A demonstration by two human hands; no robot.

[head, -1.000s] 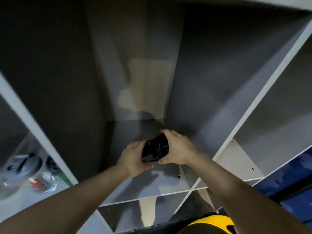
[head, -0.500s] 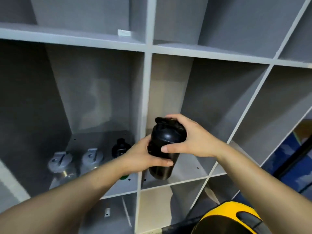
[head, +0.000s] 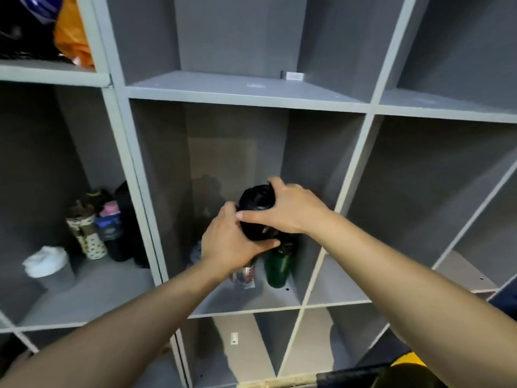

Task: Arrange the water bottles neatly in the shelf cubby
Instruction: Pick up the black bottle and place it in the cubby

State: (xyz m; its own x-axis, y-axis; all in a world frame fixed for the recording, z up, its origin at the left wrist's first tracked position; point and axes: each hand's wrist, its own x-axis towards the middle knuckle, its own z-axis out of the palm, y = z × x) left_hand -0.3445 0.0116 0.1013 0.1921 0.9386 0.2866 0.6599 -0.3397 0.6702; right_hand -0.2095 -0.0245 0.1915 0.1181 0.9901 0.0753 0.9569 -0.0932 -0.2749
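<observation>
I hold a black bottle (head: 256,211) in both hands, in front of the middle cubby (head: 246,301) of the grey shelf. My left hand (head: 229,242) grips its body from below and the left. My right hand (head: 291,208) wraps over its lid from the right. Under the black bottle a green bottle (head: 278,266) stands on the cubby floor at the right. A clear bottle with a red label (head: 244,273) stands beside it, partly hidden by my left hand.
The left cubby holds several bottles (head: 103,231) at the back and a grey container with a white lid (head: 47,264) in front. An orange bag (head: 71,32) lies in the upper left cubby. The cubby on the right (head: 419,191) holds nothing visible.
The view has swung left along the shelf. The black bottle, held in both hands throughout, has moved from the cubby on the right to the cubby with the green bottle.
</observation>
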